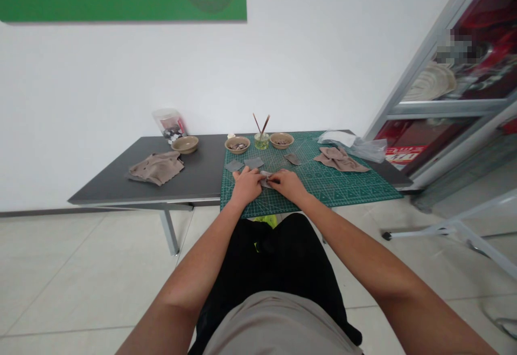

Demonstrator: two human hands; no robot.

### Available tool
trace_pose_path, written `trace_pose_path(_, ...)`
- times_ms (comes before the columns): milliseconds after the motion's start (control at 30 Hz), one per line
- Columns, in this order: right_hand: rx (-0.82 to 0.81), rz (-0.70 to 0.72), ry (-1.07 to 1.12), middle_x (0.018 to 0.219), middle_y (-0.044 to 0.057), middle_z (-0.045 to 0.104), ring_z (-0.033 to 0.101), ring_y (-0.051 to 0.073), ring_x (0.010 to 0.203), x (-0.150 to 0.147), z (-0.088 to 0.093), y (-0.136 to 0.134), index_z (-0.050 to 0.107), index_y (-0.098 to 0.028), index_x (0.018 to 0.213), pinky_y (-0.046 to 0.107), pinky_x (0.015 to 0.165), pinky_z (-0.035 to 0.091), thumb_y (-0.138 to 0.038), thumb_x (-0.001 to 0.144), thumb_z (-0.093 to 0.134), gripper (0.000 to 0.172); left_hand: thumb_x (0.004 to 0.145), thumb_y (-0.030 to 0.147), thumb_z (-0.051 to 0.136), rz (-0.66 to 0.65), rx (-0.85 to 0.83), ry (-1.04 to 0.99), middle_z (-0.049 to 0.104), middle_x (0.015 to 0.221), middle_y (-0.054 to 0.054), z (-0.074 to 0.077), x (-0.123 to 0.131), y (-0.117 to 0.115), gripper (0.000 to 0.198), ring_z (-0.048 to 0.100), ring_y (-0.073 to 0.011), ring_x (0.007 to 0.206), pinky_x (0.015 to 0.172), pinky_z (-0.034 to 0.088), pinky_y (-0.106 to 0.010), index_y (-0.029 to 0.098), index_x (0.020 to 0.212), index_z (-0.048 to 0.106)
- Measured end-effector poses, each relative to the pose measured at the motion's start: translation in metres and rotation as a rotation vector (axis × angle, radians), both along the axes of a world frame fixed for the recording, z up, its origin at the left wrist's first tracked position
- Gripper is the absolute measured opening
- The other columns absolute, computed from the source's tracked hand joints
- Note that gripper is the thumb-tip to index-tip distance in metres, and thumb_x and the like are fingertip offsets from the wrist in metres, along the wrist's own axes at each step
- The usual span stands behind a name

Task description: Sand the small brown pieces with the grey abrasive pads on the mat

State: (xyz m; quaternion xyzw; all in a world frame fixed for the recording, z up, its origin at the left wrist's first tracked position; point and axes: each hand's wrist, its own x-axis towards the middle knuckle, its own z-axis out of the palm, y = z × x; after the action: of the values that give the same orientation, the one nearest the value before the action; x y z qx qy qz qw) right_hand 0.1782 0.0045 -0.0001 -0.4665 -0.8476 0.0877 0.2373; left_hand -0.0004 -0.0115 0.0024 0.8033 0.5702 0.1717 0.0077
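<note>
My left hand (247,185) rests palm down on the green cutting mat (323,188), with its thumb side pressing the left end of a small grey cloth piece (265,180). My right hand (288,185) pinches the right end of that piece; its fingertips partly cover it, so the exact grip is hard to see. Just beyond my left hand lie flat grey cloth pieces (253,162). Past my right hand is another, darker grey-brown piece (292,159).
Two tan bowls with small pieces, one left (237,145) and one right (281,140), flank a glass jar (262,140) with two sticks. Brown cloth lies left (157,168) and right (341,159). Farther out are another bowl (184,145), a clear bag (169,124) and plastic wrapping (359,146).
</note>
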Motion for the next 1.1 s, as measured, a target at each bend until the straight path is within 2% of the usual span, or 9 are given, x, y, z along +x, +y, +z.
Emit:
trace_pose_path(67,0.004,0.043,0.001,0.094,0.004,0.077,0.066,0.021,0.094,-0.005,-0.002,-0.004,0.079,-0.023,0.091,0.033,0.09,0.048,-0.022,0.087,0.066,0.014,0.086,0.015,0.045,0.0,0.0,-0.003,0.068,0.099,-0.009,0.0,0.0,0.0,0.039,0.048,-0.0296,0.104,0.088,0.032,-0.051,0.031,0.106,0.074)
trace_pose_path(167,-0.004,0.093,0.038,0.097,0.003,0.077,0.067,0.02,0.095,0.002,-0.004,-0.009,0.079,-0.024,0.092,0.033,0.092,0.048,-0.02,0.085,0.068,0.013,0.087,0.016,0.045,0.007,-0.001,-0.009,0.068,0.1,-0.009,0.0,0.0,0.0,0.038,0.048,-0.0299,0.105,0.088,0.033,-0.05,0.031,0.108,0.074)
trace_pose_path(300,-0.012,0.043,0.095,0.096,0.005,0.077,0.068,0.021,0.097,0.018,-0.003,-0.005,0.079,-0.023,0.092,0.032,0.09,0.05,-0.019,0.084,0.068,0.013,0.087,0.015,0.044,-0.001,0.007,-0.017,0.068,0.1,-0.009,-0.002,0.0,0.001,0.039,0.048,-0.0306,0.106,0.088,0.033,-0.051,0.03,0.108,0.074)
trace_pose_path(400,-0.005,-0.011,0.072,0.096,0.006,0.077,0.067,0.022,0.097,0.012,-0.003,0.0,0.079,-0.021,0.092,0.033,0.09,0.049,-0.02,0.084,0.068,0.013,0.087,0.016,0.044,-0.001,0.006,-0.028,0.069,0.1,-0.009,-0.002,0.0,0.001,0.039,0.048,-0.0307,0.106,0.088,0.032,-0.051,0.031,0.107,0.074)
trace_pose_path(533,0.007,0.033,0.047,0.093,0.005,0.077,0.067,0.021,0.094,-0.001,-0.005,-0.006,0.078,-0.022,0.088,0.033,0.09,0.048,-0.02,0.085,0.067,0.012,0.087,0.015,0.043,0.008,0.003,-0.044,0.07,0.1,-0.008,-0.001,0.0,0.002,0.039,0.049,-0.0302,0.105,0.089,0.031,-0.051,0.03,0.106,0.074)
trace_pose_path(633,-0.012,0.076,0.071,0.093,0.004,0.076,0.067,0.02,0.093,0.007,-0.006,-0.009,0.077,-0.023,0.084,0.032,0.089,0.048,-0.021,0.084,0.068,0.009,0.086,0.014,0.043,-0.001,0.008,-0.047,0.07,0.102,-0.008,-0.001,-0.001,0.002,0.039,0.049,-0.0304,0.105,0.089,0.031,-0.052,0.029,0.106,0.074)
trace_pose_path(767,-0.033,0.006,0.097,0.092,0.006,0.076,0.066,0.021,0.093,0.017,-0.002,-0.003,0.077,-0.021,0.083,0.032,0.087,0.048,-0.019,0.082,0.069,0.008,0.086,0.014,0.043,-0.006,0.009,-0.045,0.07,0.104,-0.008,-0.001,-0.001,0.001,0.041,0.048,-0.0309,0.107,0.089,0.031,-0.052,0.03,0.109,0.072)
trace_pose_path(933,-0.014,0.021,0.075,0.09,0.005,0.074,0.063,0.021,0.093,0.004,-0.001,0.003,0.076,-0.023,0.085,0.033,0.086,0.046,-0.019,0.084,0.066,0.011,0.086,0.022,0.049,-0.024,0.066,-0.054,0.069,0.11,-0.007,0.001,0.0,-0.004,0.039,0.047,-0.0328,0.107,0.089,0.031,-0.053,0.031,0.12,0.065)
trace_pose_path(1100,-0.071,-0.101,0.191,0.09,0.005,0.071,0.063,0.02,0.088,-0.001,-0.003,0.003,0.07,-0.02,0.089,0.031,0.08,0.044,-0.024,0.082,0.071,0.008,0.087,0.033,0.056,-0.078,0.086,-0.063,0.068,0.116,-0.006,0.0,-0.002,-0.003,0.03,0.046,-0.0338,0.108,0.091,0.031,-0.053,0.03,0.115,0.067)
